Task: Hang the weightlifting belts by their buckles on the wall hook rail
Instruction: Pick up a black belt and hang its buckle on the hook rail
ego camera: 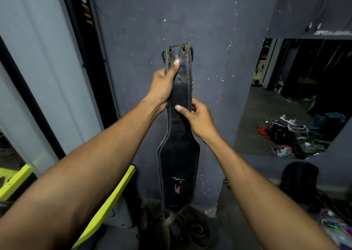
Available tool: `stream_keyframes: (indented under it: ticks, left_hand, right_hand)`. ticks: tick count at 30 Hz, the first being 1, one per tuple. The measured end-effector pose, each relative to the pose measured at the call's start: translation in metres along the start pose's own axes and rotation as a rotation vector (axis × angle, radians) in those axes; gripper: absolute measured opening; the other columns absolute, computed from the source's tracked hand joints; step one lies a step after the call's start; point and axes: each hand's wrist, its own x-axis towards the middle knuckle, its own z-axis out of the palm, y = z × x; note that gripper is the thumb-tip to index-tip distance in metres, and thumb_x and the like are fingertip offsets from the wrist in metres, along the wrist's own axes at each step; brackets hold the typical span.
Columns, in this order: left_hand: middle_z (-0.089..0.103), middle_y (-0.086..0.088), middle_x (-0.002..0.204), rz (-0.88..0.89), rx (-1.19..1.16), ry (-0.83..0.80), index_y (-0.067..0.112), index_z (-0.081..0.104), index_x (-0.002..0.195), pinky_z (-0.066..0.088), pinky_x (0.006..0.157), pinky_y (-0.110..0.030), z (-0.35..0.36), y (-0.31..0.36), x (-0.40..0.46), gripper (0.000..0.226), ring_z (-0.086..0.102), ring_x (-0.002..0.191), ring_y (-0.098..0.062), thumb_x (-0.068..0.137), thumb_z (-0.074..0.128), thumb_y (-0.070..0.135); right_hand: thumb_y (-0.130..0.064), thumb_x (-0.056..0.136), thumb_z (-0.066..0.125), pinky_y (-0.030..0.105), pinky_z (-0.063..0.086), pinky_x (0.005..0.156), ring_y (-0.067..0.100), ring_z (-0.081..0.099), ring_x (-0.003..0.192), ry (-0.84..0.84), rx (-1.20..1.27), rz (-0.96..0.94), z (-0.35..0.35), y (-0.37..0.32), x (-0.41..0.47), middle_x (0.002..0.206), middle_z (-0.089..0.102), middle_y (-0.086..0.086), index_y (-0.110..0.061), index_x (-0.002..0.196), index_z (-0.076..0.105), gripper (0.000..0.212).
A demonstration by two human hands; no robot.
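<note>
Step in hand: mid-hang, by the look of it. Person holds one black leather belt point(178, 135) upright against the grey wall point(133, 40), buckle end up; wide back section hangs down toward the floor, lower tip near a dark heap of gear point(182, 228) at the wall base. Buckle point(191, 52) only partly visible as dark metal at the sides of the top fold. Hook rail not visible; no hook can be made out behind the belt's top, so can't tell whether the buckle has caught on anything yet.

Grip, L: left hand point(163, 88) wrapped round the narrow strap just below the buckle, thumb laid flat up the front face, fingers curled behind. Firm clench on the belt.

Grip, R: right hand point(198, 120) lower down, pinching the strap's right edge, thumb across the front, fingers behind. Lighter hold, looks like steadying.

Next move, est.: needs the buckle frame slipped over a hook, w/ left hand guiding the top and right hand keeping the strap from swinging; then ease off both grips and check it hangs. Risk: stiff folded end may block the buckle opening.

Also in view: yellow-green frame point(114, 196) at lower left.
</note>
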Motion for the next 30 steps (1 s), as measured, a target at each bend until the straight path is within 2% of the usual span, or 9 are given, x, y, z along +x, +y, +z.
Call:
stream_keyframes:
  ticks: [3, 7, 11, 14, 17, 22, 25, 27, 30]
  left_hand:
    - [0.071, -0.019, 0.070, 0.013, 0.001, 0.018, 0.001, 0.068, 0.085, 0.061, 0.065, -0.039, -0.002, -0.001, 0.006, 0.037, 0.070, 0.060, -0.030, 0.102, 0.061, 0.032]
    - [0.071, -0.022, 0.073, 0.027, -0.003, 0.024, -0.002, 0.069, 0.089, 0.063, 0.068, -0.044, -0.005, 0.009, 0.018, 0.036, 0.071, 0.061, -0.033, 0.101, 0.063, 0.032]
    - [0.072, -0.023, 0.078, 0.037, 0.003, 0.019, -0.002, 0.071, 0.092, 0.062, 0.075, -0.051, -0.007, 0.015, 0.029, 0.035, 0.072, 0.066, -0.034, 0.100, 0.065, 0.032]
    - [0.072, -0.022, 0.077, 0.048, -0.025, 0.020, 0.000, 0.071, 0.089, 0.061, 0.071, -0.045, -0.004, 0.022, 0.036, 0.034, 0.072, 0.064, -0.034, 0.100, 0.065, 0.032]
    - [0.071, -0.023, 0.075, 0.055, -0.030, -0.019, -0.001, 0.070, 0.087, 0.061, 0.070, -0.045, 0.001, 0.030, 0.034, 0.036, 0.072, 0.065, -0.034, 0.100, 0.064, 0.033]
    - [0.070, -0.023, 0.073, 0.057, -0.016, -0.027, 0.001, 0.069, 0.084, 0.061, 0.073, -0.048, 0.001, 0.029, 0.025, 0.037, 0.071, 0.064, -0.033, 0.101, 0.063, 0.033]
    - [0.071, -0.021, 0.072, 0.029, -0.006, -0.018, 0.000, 0.069, 0.084, 0.061, 0.074, -0.050, -0.003, 0.025, 0.020, 0.037, 0.071, 0.063, -0.033, 0.101, 0.063, 0.032]
    - [0.071, -0.020, 0.070, 0.016, 0.028, -0.016, 0.000, 0.069, 0.084, 0.061, 0.073, -0.050, -0.002, 0.018, 0.013, 0.038, 0.071, 0.062, -0.033, 0.101, 0.063, 0.033]
    - [0.073, -0.018, 0.073, 0.018, 0.112, -0.019, 0.003, 0.070, 0.082, 0.061, 0.075, -0.048, 0.000, 0.006, 0.001, 0.038, 0.072, 0.069, -0.032, 0.100, 0.064, 0.036]
  right_hand:
    - [-0.037, 0.086, 0.079, 0.051, 0.061, 0.095, 0.027, 0.077, 0.105, -0.054, -0.063, 0.066, -0.002, 0.010, 0.001, 0.110, 0.080, 0.006, -0.018, 0.113, 0.075, 0.033]
    - [-0.061, 0.075, 0.077, 0.048, 0.060, 0.099, 0.014, 0.075, 0.108, -0.148, -0.233, 0.202, -0.010, 0.070, -0.040, 0.116, 0.079, -0.007, -0.024, 0.122, 0.072, 0.060]
    - [-0.045, 0.085, 0.081, 0.040, 0.060, 0.099, 0.007, 0.072, 0.110, -0.129, -0.366, 0.272, -0.024, 0.118, -0.086, 0.122, 0.075, -0.010, -0.026, 0.137, 0.061, 0.058]
    - [-0.037, 0.089, 0.080, 0.042, 0.061, 0.096, 0.011, 0.073, 0.104, -0.159, -0.487, 0.333, -0.031, 0.142, -0.109, 0.120, 0.076, -0.007, -0.026, 0.137, 0.062, 0.053]
    - [-0.036, 0.090, 0.079, 0.036, 0.059, 0.099, 0.012, 0.071, 0.111, -0.149, -0.493, 0.343, -0.031, 0.142, -0.112, 0.123, 0.075, -0.007, -0.023, 0.137, 0.063, 0.051]
    - [-0.041, 0.084, 0.084, 0.035, 0.061, 0.096, 0.008, 0.073, 0.108, -0.142, -0.415, 0.287, -0.029, 0.117, -0.091, 0.117, 0.077, -0.010, -0.020, 0.125, 0.070, 0.049]
    - [-0.035, 0.089, 0.080, 0.033, 0.061, 0.092, 0.005, 0.074, 0.099, -0.081, -0.252, 0.201, -0.023, 0.087, -0.070, 0.107, 0.079, -0.008, -0.019, 0.117, 0.074, 0.033]
    - [-0.036, 0.096, 0.072, 0.030, 0.057, 0.087, 0.005, 0.071, 0.090, 0.005, -0.141, 0.099, -0.015, 0.061, -0.046, 0.097, 0.075, -0.007, -0.021, 0.108, 0.073, 0.020]
    - [-0.042, 0.108, 0.045, 0.024, 0.055, 0.074, 0.004, 0.067, 0.081, 0.107, 0.071, 0.007, -0.009, 0.013, -0.007, 0.099, 0.071, 0.003, -0.020, 0.116, 0.065, 0.031]
